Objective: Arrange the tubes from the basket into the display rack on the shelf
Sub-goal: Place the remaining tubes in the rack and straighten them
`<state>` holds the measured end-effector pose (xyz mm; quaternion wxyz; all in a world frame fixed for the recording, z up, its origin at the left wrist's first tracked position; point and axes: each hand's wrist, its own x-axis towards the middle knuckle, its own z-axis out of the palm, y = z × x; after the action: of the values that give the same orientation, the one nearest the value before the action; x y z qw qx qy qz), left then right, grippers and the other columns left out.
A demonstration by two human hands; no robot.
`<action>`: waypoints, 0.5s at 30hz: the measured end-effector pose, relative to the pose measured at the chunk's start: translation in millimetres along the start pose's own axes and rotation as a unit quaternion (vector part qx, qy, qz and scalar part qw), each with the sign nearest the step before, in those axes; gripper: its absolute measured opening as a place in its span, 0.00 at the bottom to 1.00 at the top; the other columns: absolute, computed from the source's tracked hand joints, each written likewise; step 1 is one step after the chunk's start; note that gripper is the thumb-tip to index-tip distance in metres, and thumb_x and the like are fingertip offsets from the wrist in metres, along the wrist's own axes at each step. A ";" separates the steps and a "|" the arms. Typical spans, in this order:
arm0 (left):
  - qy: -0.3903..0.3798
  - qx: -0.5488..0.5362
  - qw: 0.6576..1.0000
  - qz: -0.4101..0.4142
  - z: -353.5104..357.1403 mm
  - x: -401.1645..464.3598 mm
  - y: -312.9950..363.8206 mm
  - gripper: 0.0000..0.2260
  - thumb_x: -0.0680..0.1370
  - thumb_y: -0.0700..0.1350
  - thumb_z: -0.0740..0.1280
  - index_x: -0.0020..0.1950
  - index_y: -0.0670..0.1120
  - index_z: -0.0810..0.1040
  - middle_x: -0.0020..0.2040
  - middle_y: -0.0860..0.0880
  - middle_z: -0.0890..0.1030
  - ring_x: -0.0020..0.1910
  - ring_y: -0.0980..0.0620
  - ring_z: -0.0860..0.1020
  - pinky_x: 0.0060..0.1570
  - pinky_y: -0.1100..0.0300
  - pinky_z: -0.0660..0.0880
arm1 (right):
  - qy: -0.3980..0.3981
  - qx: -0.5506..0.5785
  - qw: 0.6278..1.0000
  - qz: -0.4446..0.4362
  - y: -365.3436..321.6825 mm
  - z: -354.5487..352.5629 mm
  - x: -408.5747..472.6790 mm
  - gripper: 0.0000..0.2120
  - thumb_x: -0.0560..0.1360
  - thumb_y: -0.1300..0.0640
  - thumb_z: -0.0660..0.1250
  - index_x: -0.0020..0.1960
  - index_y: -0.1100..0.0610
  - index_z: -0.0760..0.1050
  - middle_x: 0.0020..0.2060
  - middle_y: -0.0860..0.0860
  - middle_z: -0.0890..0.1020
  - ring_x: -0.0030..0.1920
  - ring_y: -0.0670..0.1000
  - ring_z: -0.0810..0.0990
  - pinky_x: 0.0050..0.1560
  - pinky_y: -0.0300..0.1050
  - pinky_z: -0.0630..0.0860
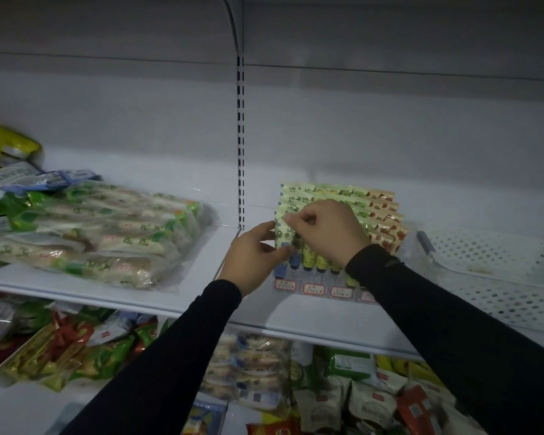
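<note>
Tubes (339,196), flat-crimped and glossy, stand in tiers in the clear plastic display rack (314,288) on the white metal shelf (201,262). My left hand (255,255) and right hand (327,230) both pinch one pale green tube (281,232) at the rack's front-left slot, fingers curled closed on it (its blue cap (285,245) just shows). My right wrist hides the middle rows. At 3 o'clock sits a white perforated basket (496,277), cut off by the edge. At 9 o'clock lie crinkly cellophane packs (107,233); the rack's price labels (314,289) are too blurred to read.
</note>
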<state>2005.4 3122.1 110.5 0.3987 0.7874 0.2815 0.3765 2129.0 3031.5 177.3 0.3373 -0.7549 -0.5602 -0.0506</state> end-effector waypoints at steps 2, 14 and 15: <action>-0.002 0.009 1.000 0.010 0.0 -1.8 0.7 0.23 0.75 0.51 0.73 0.69 0.53 0.74 0.51 0.64 0.78 0.40 0.71 0.78 0.37 0.76 0.72 | 0.016 -0.009 1.000 -0.006 -3.9 -6.4 7.4 0.19 0.77 0.43 0.64 0.38 0.56 0.81 0.34 0.48 0.81 0.38 0.49 0.78 0.39 0.43 0.72; 0.011 0.078 0.996 0.051 3.4 -7.0 2.3 0.08 0.78 0.48 0.68 0.56 0.52 0.79 0.44 0.64 0.78 0.39 0.68 0.78 0.33 0.76 0.70 | -0.158 -0.126 0.978 -0.052 -18.8 -17.0 51.6 0.14 0.76 0.52 0.68 0.40 0.62 0.82 0.39 0.50 0.83 0.37 0.50 0.78 0.29 0.36 0.65; 0.012 0.083 0.995 0.052 4.1 -7.0 1.2 0.07 0.78 0.48 0.68 0.55 0.50 0.80 0.43 0.63 0.78 0.39 0.69 0.78 0.33 0.76 0.70 | -0.166 -0.133 0.975 -0.060 -18.9 -17.5 52.9 0.13 0.76 0.53 0.68 0.42 0.62 0.83 0.41 0.49 0.84 0.39 0.50 0.79 0.30 0.36 0.66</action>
<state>2005.0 3114.6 107.3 0.3084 0.8271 0.2748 0.3813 2137.1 3067.3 223.3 0.1330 -0.7560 -0.6406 -0.0187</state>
